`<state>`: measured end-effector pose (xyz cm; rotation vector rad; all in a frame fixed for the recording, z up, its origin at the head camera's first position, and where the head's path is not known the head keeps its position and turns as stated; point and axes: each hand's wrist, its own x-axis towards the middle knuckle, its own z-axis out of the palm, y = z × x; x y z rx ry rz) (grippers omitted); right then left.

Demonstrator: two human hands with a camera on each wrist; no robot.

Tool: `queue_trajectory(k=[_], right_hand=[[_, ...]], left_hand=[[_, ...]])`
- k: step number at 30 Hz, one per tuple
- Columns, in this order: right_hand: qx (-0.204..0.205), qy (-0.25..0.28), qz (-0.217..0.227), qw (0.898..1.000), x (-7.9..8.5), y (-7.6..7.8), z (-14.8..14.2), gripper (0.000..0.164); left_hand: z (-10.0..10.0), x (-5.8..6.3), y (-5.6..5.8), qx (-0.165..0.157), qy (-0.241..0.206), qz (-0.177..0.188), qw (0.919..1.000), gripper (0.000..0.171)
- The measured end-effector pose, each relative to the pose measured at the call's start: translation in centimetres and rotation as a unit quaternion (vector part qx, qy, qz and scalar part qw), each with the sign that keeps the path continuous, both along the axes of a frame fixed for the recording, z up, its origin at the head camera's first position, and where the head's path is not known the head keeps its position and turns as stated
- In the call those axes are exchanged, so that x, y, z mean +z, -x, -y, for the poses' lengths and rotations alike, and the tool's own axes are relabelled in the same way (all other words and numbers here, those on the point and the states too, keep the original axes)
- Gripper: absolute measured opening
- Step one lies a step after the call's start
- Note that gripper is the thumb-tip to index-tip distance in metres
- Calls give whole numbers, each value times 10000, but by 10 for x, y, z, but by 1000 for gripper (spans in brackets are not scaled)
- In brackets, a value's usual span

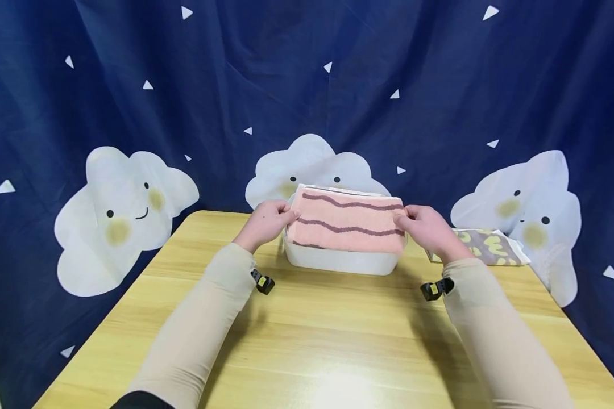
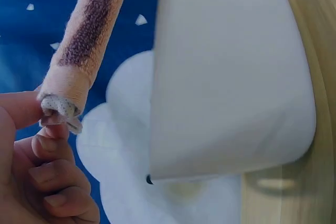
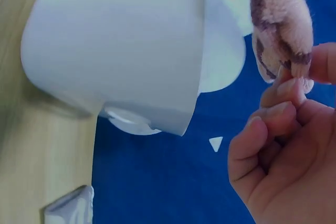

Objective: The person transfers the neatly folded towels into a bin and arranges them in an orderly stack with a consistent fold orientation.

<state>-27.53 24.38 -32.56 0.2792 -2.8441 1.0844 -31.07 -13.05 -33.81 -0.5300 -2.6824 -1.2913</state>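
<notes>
A folded pink towel with dark wavy stripes is held up at the white bin. My left hand pinches its left edge between thumb and fingers. At the opposite edge, my right hand pinches the towel in the same way. The left wrist view has the towel rolled or folded at its end, apart from the bin wall. A gap also separates the towel from the bin in the right wrist view. The bin's inside is hidden.
A grey and yellow patterned folded cloth lies on the table to the right of the bin. The wooden table ends just behind the bin. A dark blue curtain with clouds and triangles hangs beyond it.
</notes>
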Motion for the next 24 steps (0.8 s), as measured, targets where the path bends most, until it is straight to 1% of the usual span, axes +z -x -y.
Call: queue_trajectory(k=[3,6,11,14,17,24], right_hand=[[-17,-231,163,9996,4,12,3,36],[-88,-348,286,9989,5,22,6,35],[-203,-566,268,9978,0,37,9,33],[-283,-708,193,9969,-6,44,11,32],[-354,-813,206,9958,-12,48,12,31],[-377,-958,472,9936,-20,52,13,28]], left_hand=[[-2,1,12,121,201,149,9996,31],[-4,1,23,187,453,199,9986,32],[-7,-2,35,184,646,275,9974,37],[-9,-6,40,275,730,400,9962,40],[-13,-11,44,443,961,497,9931,43],[-24,-17,53,736,1498,530,9846,44]])
